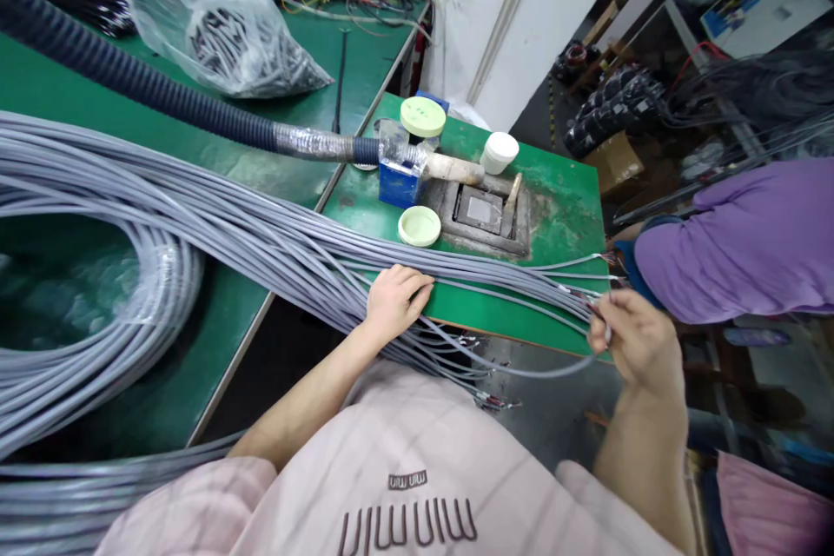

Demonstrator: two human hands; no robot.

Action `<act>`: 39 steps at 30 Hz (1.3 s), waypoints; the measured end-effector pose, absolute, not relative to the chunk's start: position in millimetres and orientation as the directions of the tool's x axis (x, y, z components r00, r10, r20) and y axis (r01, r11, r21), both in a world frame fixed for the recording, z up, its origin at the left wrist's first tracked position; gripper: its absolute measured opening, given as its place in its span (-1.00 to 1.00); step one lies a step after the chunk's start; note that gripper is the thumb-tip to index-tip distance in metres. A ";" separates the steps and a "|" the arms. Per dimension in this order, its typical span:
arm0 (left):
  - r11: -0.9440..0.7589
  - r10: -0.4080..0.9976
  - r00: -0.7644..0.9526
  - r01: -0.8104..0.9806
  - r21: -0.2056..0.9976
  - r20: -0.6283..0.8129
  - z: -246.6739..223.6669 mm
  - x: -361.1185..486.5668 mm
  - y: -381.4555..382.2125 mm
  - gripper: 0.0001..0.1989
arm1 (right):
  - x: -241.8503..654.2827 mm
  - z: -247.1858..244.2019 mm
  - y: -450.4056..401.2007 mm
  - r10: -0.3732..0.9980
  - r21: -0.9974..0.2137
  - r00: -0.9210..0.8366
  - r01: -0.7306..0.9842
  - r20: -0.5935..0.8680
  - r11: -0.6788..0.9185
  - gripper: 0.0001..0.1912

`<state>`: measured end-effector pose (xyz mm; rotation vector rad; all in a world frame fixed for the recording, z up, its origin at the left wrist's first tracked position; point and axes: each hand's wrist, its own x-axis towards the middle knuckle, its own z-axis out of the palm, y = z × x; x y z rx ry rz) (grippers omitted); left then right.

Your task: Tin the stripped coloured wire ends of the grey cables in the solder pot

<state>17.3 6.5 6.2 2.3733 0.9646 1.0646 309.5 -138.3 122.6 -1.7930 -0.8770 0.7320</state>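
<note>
A thick bundle of grey cables [274,230] crosses the green bench from the left, its stripped ends fanned out near the right edge. My left hand [396,300] is closed over the near side of the bundle, fingers bent and thumb against the cables. At the bench's right end, my right hand [635,334] pinches one grey cable close to its stripped end. That cable sags in a loose curve between my two hands. More cable ends [492,400] with bare coloured wires hang below the bench's front edge, in front of my body.
A square metal pot [482,208] is set in the bench, with a hose nozzle [456,167] beside it. Around it are a pale green lid [419,226] and a white tub [499,153]. A clear bag [228,39] lies behind. Someone in a purple top [743,243] is at right.
</note>
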 end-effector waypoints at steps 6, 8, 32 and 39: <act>-0.726 0.682 0.639 0.535 0.432 0.355 11.7 39.4 -0.3 -0.74 | 312.4 49.9 -241.0 0.558 -0.477 0.804 0.415 -0.207 -0.775 -0.71; -0.727 0.681 0.668 0.573 0.378 0.298 15.1 48.3 -2.6 -0.73 | 294.7 35.4 -240.3 0.620 -0.514 0.732 0.431 -0.282 -0.742 -0.68; -0.395 0.686 0.704 0.146 0.907 0.186 54.4 16.4 -30.0 -0.81 | 226.1 102.0 -153.1 0.638 -0.970 0.731 0.202 0.243 0.138 -0.78; 0.030 0.799 0.600 -0.122 0.992 0.049 69.0 16.3 -31.6 -0.71 | 173.5 85.6 -129.1 0.991 -0.898 0.088 0.421 -0.101 -0.128 -0.72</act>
